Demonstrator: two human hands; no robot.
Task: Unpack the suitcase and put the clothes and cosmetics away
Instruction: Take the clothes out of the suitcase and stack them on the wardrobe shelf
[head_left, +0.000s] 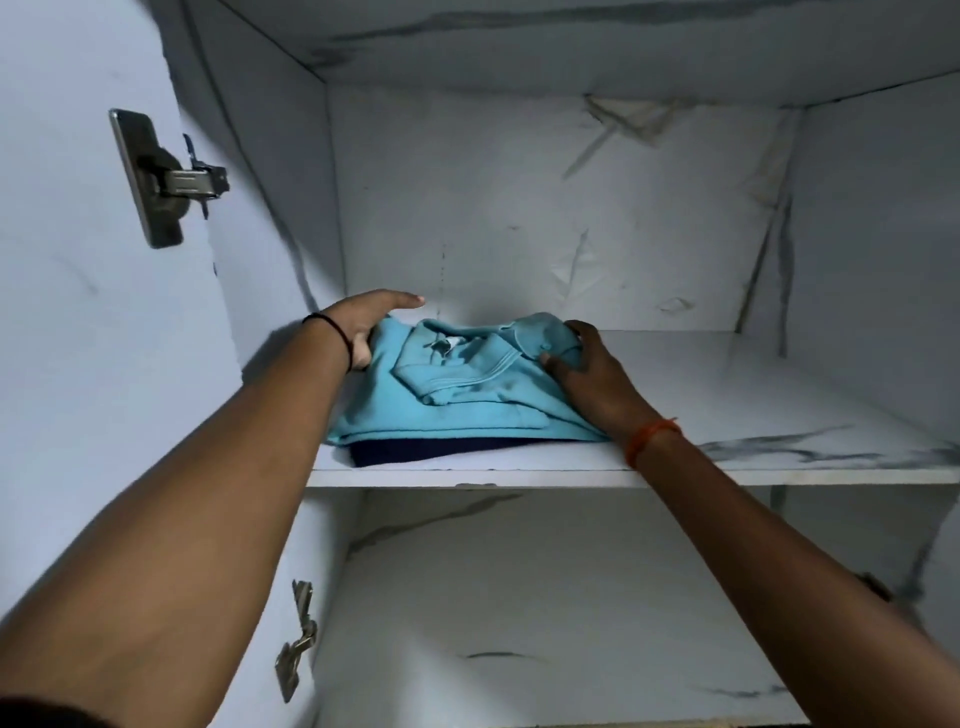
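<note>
A folded light blue polo shirt (457, 395) lies on the upper wardrobe shelf (753, 415), on top of a dark navy garment (415, 453) whose front edge peeks out below it. My left hand (366, 322) sits at the shirt's left back corner, fingers stretched out straight along the edge, thumb pressing on the cloth. My right hand (587, 371) is on the shirt's right side, with fingers and thumb pinching the collar area.
The white marble-patterned wardrobe has a lower shelf (545, 623) beneath. An open door (78, 312) with a metal hinge (171, 182) stands at the left, with a second hinge (296, 644) lower down. The upper shelf extends to the right of the clothes.
</note>
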